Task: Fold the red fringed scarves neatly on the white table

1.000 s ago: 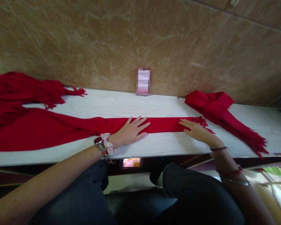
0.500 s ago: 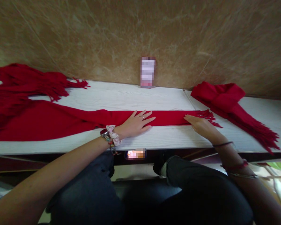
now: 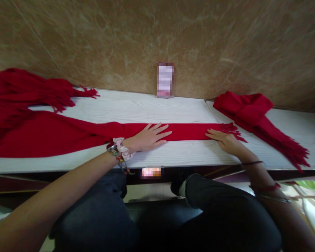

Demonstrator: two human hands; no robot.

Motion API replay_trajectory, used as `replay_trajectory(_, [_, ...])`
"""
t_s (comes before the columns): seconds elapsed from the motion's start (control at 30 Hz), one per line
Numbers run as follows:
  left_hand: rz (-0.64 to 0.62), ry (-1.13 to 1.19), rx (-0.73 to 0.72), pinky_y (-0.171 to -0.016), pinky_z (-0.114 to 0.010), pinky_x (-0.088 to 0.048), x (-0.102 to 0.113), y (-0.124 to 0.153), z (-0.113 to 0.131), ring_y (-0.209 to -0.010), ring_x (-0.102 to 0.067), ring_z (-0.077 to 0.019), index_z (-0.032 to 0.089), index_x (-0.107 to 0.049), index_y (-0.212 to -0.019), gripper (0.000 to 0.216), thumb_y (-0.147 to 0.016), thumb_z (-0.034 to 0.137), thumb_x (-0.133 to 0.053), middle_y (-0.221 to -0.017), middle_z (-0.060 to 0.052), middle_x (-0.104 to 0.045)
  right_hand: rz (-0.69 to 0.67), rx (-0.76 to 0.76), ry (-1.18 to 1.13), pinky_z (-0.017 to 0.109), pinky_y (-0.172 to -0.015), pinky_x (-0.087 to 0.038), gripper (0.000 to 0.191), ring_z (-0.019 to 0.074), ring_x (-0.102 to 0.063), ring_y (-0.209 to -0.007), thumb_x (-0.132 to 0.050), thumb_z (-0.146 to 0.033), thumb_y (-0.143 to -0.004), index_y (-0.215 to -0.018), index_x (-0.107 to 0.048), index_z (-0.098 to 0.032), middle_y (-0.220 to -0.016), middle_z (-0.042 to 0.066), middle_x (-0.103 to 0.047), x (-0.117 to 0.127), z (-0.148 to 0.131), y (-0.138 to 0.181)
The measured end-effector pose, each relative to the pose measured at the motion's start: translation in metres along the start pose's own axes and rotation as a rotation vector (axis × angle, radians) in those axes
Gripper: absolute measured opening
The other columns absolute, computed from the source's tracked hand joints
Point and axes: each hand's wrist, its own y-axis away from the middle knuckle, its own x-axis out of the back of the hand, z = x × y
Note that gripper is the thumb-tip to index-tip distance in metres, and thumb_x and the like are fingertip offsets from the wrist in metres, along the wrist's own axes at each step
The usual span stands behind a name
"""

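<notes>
A long red fringed scarf (image 3: 186,132) lies lengthwise on the white tabletop (image 3: 136,105), narrow and flat on the right, wider and looser on the left. My left hand (image 3: 148,137) rests flat on the narrow part with its fingers spread. Close to the fringed right end, my right hand (image 3: 222,139) lies on the scarf, fingers stretched out and pointing left. Neither hand grips the cloth.
A bunched red scarf (image 3: 31,89) lies at the back left, and a folded red scarf (image 3: 249,113) at the right. A phone-like object (image 3: 165,80), blurred out, leans on the brown marbled wall (image 3: 107,42). Another small blurred screen (image 3: 151,172) shows below the table edge.
My left hand has slid slightly left along the scarf. My right hand stays near the fringe, its fingers a little more spread. The scarves lie almost as before.
</notes>
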Motion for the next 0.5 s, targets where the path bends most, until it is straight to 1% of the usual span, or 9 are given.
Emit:
replay_trajectory(0.1, [-0.007,0.01,-0.009,-0.112,-0.047,-0.008,0.001,0.002,-0.003,-0.141,-0.011,-0.0245,0.033,-0.025,-0.143,0.05,-0.095,0.047,-0.021,-0.153,0.001,-0.018,0.004,-0.036,-0.074,0.041,-0.106,-0.038,0.054,0.0203,-0.047,-0.123,-0.036,-0.004,-0.077,-0.122,-0.06,-0.021,-0.133,0.003,-0.052,0.002,0.005,0.004])
replay_trajectory(0.17, [-0.018,0.021,-0.001,-0.112,-0.047,-0.007,0.002,0.002,-0.003,-0.141,-0.011,-0.0235,0.033,-0.025,-0.143,0.049,-0.096,0.046,-0.021,-0.153,0.001,-0.018,0.03,-0.06,-0.11,0.042,-0.104,-0.04,0.047,0.0209,-0.05,-0.121,-0.037,-0.009,-0.081,-0.119,-0.062,-0.022,-0.129,0.003,-0.056,0.003,0.006,0.003])
replay_trajectory(0.27, [-0.014,0.03,0.024,-0.112,-0.046,-0.007,0.007,-0.002,0.001,-0.14,-0.014,-0.0212,0.033,-0.029,-0.141,0.047,-0.096,0.046,-0.02,-0.152,0.001,-0.022,0.132,-0.128,-0.093,0.044,-0.102,-0.041,0.038,0.0235,-0.052,-0.119,-0.038,-0.022,-0.088,-0.117,-0.063,-0.02,-0.123,0.007,-0.061,0.006,-0.002,-0.013])
replay_trajectory(0.37, [0.1,-0.002,0.049,-0.112,-0.044,-0.008,0.011,-0.009,0.007,-0.139,-0.018,-0.0191,0.029,-0.033,-0.139,0.047,-0.097,0.042,-0.019,-0.151,-0.001,-0.026,0.248,-0.189,-0.045,0.048,-0.104,-0.037,0.043,0.0262,-0.047,-0.124,-0.034,-0.028,-0.092,-0.127,-0.054,-0.014,-0.128,0.013,-0.056,0.006,-0.027,-0.044])
replay_trajectory(0.43, [0.165,-0.021,0.063,-0.112,-0.042,-0.009,0.01,-0.016,0.009,-0.139,-0.018,-0.019,0.026,-0.031,-0.141,0.048,-0.097,0.042,-0.019,-0.152,-0.004,-0.024,0.232,-0.181,-0.02,0.051,-0.104,-0.034,0.048,0.0283,-0.039,-0.13,-0.033,-0.032,-0.093,-0.135,-0.044,-0.011,-0.137,0.016,-0.048,0.001,-0.05,-0.065])
replay_trajectory(0.5, [0.152,-0.025,0.074,-0.111,-0.041,-0.011,0.005,-0.021,0.009,-0.139,-0.017,-0.0199,0.025,-0.028,-0.142,0.05,-0.096,0.043,-0.021,-0.152,-0.005,-0.022,0.135,-0.141,0.027,0.056,-0.104,-0.031,0.05,0.0307,-0.032,-0.133,-0.032,-0.034,-0.094,-0.138,-0.038,-0.012,-0.143,0.015,-0.039,-0.008,-0.069,-0.079])
